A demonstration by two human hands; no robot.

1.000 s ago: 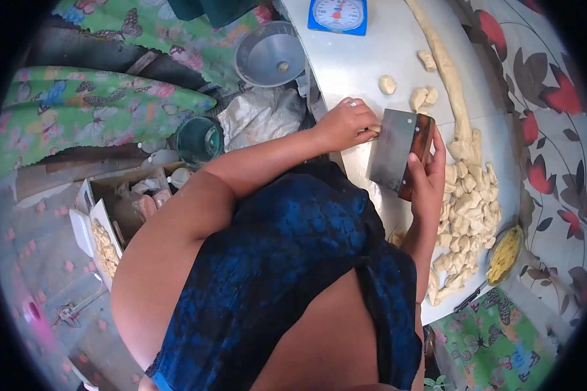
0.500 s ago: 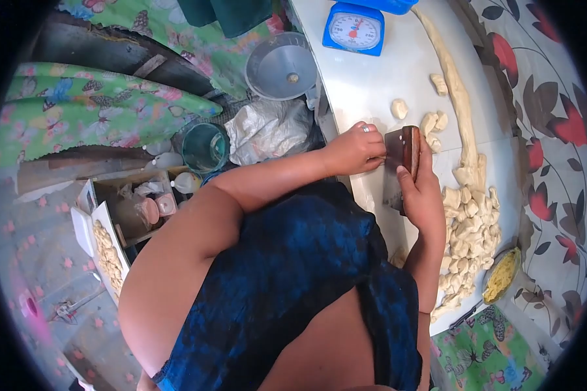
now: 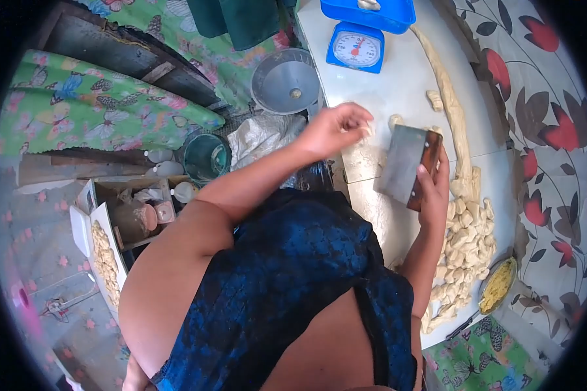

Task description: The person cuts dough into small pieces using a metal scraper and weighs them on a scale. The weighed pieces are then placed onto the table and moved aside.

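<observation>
Fingers of the left hand [image 3: 332,133] pinch one small dough piece [image 3: 370,130] over the table [image 3: 398,81]; those of the right hand [image 3: 432,189] wrap one cutter [image 3: 403,159] by its handle, presumably keeping its edge free. One dough rope [image 3: 448,91] lies along the far side, perhaps for working room; one scale [image 3: 356,49] stands near; the dough heap [image 3: 466,244] is too overlapped to count.
</observation>
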